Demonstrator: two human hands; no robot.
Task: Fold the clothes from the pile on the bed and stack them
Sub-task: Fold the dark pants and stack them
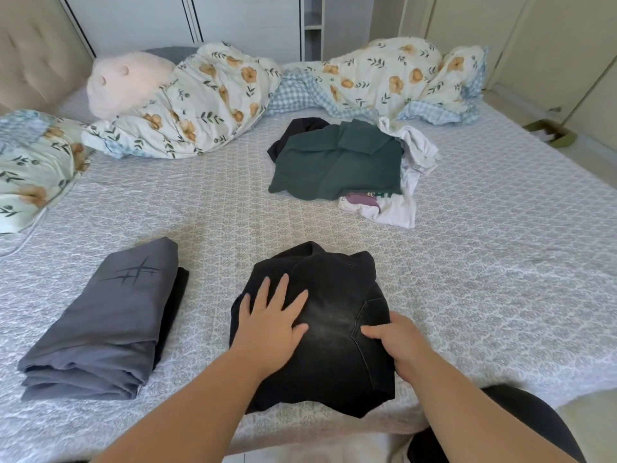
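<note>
Folded black jeans (334,295) lie on the bed near its front edge. My left hand (270,319) rests flat on them, fingers spread. My right hand (397,342) grips the jeans' right edge, thumb on top and fingers tucked under the side. To the left sits a folded stack (100,322): a grey garment with a dark scratch print on top of a black one. The unfolded pile (337,158) lies further back, a dark green garment on top, with black cloth behind it and white printed shirts (394,208) under it and to its right.
The bed (484,262) has a pale patterned cover. A crumpled floral duvet (213,98) and a pink plush toy (123,81) run along the far side. A floral pillow (30,168) is at the left. Wardrobes stand behind and to the right.
</note>
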